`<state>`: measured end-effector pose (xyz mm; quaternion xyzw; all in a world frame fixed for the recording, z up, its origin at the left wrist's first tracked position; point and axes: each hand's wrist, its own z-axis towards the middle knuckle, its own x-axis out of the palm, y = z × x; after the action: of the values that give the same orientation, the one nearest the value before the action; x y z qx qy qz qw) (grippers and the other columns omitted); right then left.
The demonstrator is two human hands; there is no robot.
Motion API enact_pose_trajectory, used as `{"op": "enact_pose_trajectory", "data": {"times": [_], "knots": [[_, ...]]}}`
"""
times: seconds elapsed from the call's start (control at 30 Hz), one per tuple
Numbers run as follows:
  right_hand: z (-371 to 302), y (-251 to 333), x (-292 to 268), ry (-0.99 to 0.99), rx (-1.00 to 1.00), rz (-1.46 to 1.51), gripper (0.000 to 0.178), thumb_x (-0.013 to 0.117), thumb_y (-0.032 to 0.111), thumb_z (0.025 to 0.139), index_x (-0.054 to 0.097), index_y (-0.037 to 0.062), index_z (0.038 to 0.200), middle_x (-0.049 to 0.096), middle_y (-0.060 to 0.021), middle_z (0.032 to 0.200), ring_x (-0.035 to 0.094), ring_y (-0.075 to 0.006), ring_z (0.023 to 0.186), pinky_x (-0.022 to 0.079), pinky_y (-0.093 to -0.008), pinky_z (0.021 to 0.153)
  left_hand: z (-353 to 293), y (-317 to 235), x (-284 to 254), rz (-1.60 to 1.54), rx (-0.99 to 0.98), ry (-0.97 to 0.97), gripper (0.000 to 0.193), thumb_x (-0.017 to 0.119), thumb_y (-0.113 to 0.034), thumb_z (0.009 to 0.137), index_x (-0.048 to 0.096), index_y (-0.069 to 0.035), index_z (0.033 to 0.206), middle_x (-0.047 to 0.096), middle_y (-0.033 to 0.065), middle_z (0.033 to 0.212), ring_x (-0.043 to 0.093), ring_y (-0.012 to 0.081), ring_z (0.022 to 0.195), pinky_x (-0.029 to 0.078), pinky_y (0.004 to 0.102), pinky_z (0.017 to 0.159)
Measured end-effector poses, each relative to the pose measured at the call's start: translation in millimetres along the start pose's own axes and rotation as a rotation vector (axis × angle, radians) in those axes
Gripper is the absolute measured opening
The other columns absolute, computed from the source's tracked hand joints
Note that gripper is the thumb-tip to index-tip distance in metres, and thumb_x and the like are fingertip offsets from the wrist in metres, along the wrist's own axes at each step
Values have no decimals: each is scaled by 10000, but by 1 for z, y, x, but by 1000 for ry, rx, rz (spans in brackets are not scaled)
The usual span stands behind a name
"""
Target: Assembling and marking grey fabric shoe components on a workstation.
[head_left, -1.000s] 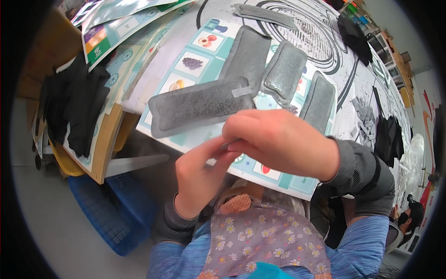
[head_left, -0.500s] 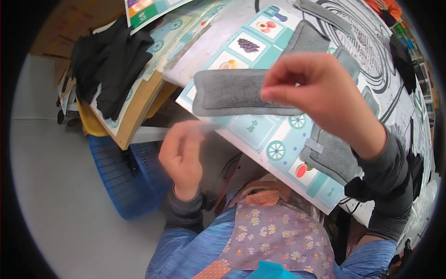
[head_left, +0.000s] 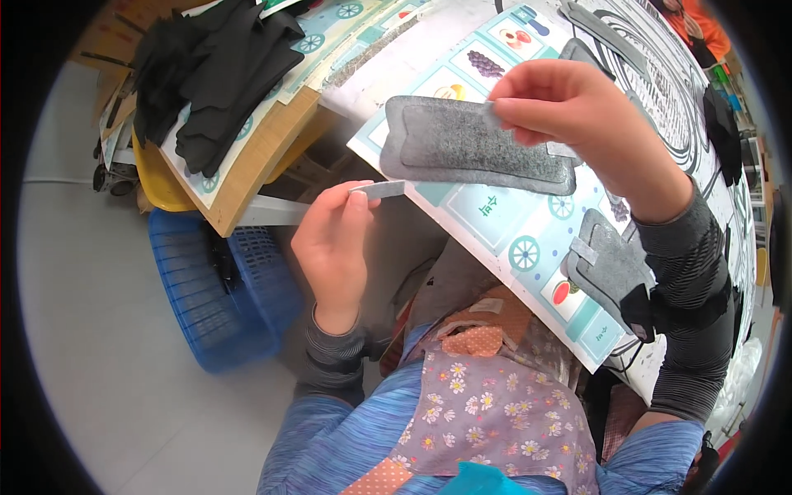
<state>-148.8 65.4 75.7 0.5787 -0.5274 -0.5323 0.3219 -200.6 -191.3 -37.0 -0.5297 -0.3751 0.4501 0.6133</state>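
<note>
My left hand (head_left: 334,252) is closed in a pinch on a short grey fabric strip (head_left: 386,190), held just off the near left edge of the printed board (head_left: 462,194). On the board lies a grey felt pad (head_left: 462,140) with a stitched, raised inner panel. Above its far edge, my right hand (head_left: 561,103) has thumb and fingertips pressed together; what they hold, if anything, is too small to make out. A pale tab (head_left: 563,150) shows at the pad's right end, partly under that hand. Another grey pad (head_left: 609,256), with a light tab, sits near my right forearm.
Black fabric pieces (head_left: 227,78) are heaped on a wooden-edged stand (head_left: 264,157) at the left. Below stands a blue plastic basket (head_left: 194,297). More grey pads (head_left: 606,37) lie toward the far side of the white patterned table cover (head_left: 660,91). Another person in orange (head_left: 705,29) is at far right.
My left hand's strip, blurred before, now shows clearly. My right hand has lifted slightly off the pad toward its far edge, uncovering the pad's right end and tab. The whole view has shifted.
</note>
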Motion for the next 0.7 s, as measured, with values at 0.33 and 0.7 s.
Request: {"op": "enact_pose_trajectory", "data": {"times": [0.33, 0.7], "knots": [[-34, -4, 92, 34, -532, -531, 191, 675, 15, 862, 684, 4, 1052, 711, -68, 926, 687, -168, 857, 546, -291, 786, 20, -7, -41, -221, 97, -355, 189, 598, -100, 987, 689, 37, 1079, 709, 88, 923, 604, 88, 765, 488, 225, 715], [25, 0, 71, -17, -311, -206, 146, 723, 110, 890, 686, -21, 943, 672, -14, 799, 608, -61, 772, 506, -229, 711, 37, -27, 14, -171, 50, 59, 185, 614, -89, 982, 676, 46, 1091, 699, 79, 977, 590, 91, 815, 465, 220, 742]]}}
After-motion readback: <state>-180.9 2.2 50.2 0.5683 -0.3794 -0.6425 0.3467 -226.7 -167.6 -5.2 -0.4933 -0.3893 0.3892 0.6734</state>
